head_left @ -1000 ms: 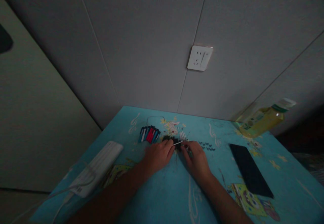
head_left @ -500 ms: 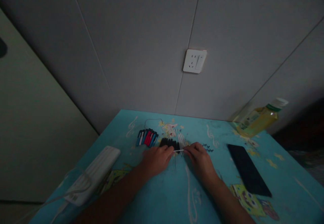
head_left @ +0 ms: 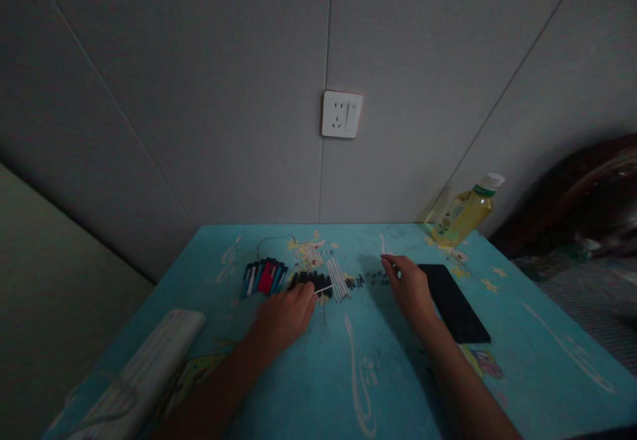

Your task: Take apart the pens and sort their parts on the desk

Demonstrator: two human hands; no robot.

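My left hand [head_left: 293, 306] is closed on a thin white stick [head_left: 323, 289], like a pen refill, which sticks out to the right of the fingers. Just beyond that hand lies a row of black tube-like pieces [head_left: 312, 281], partly covered by it. More white sticks [head_left: 337, 279] lie side by side to their right. My right hand [head_left: 409, 287] is raised over the table in a pinch; whatever its fingertips hold is too small to make out. Small dark pieces [head_left: 375, 275] are scattered left of it. Blue, red and white pen barrels [head_left: 265, 277] form a row at the left.
A dark flat slab [head_left: 455, 304] lies right of my right hand. Behind it, a bottle of yellow liquid [head_left: 462, 218] stands near the wall. At the left is a white power strip [head_left: 149, 367] with a cable. A wall socket [head_left: 342, 115] is above the blue table [head_left: 298, 387].
My right hand has let go of the white stick's end and moved right and up, away from my left hand. The left keeps the stick. The camera view has turned right.
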